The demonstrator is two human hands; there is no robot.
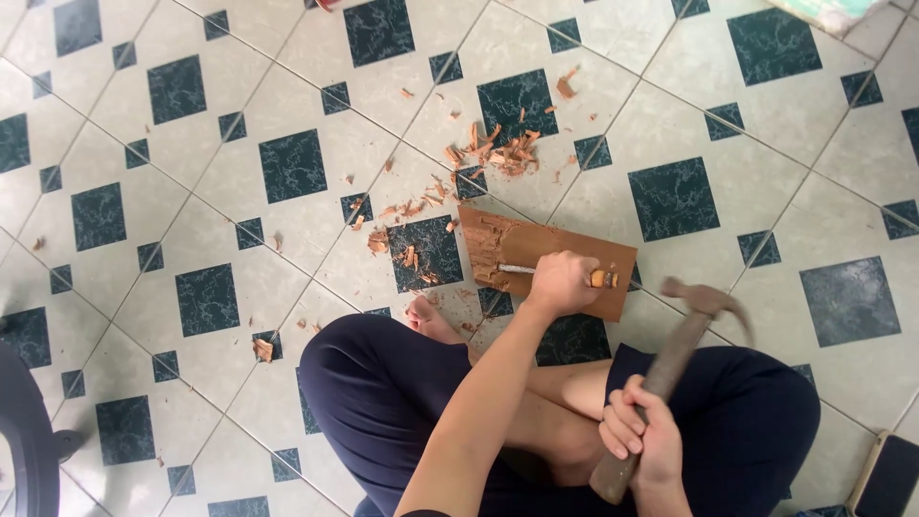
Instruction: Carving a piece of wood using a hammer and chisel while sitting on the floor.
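Hammer (pixel 670 369) in right grip (pixel 643 431), behind chisel (pixel 546 272)

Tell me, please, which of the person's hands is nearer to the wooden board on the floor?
Left. The left hand rests over the wooden board, gripping the chisel. The right hand holds the hammer above the lap, off the board.

Pale floor tiles (pixel 239 105) with dark green squares; perhaps fabric (pixel 828 11) at the top edge.

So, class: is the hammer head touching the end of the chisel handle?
Apart. The head view shows the hammer head, blurred, to the right of the chisel handle end, with wooden board and floor tile visible between them.
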